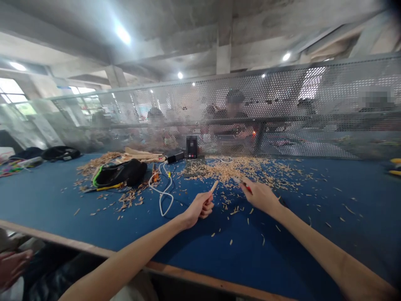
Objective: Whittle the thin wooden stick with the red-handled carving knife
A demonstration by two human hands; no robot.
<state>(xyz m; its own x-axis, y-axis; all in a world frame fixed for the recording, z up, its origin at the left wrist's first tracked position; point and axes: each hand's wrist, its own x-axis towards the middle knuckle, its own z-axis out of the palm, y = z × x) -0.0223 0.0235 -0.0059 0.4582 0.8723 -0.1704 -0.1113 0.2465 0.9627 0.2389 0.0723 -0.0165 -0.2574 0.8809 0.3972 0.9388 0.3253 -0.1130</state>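
My left hand [200, 207] is closed around a short pale wooden stick [214, 187], whose free end points up and away from me. To its right, my right hand [257, 195] grips a knife with a red handle [247, 188]; its small blade [237, 180] points left toward the stick. Blade and stick are apart. Beyond both hands lies a wide scatter of wood shavings [232, 169] on the blue tabletop [194, 246]. My fingers hide most of the knife's handle and the stick's lower end.
Left of my hands lie a white cable [161, 196], a black pouch with green trim [125, 173] and pale wood pieces [142, 155]. A black box [191, 147] stands before a perforated metal screen [282, 108]. Another person's hand [14, 267] shows at lower left.
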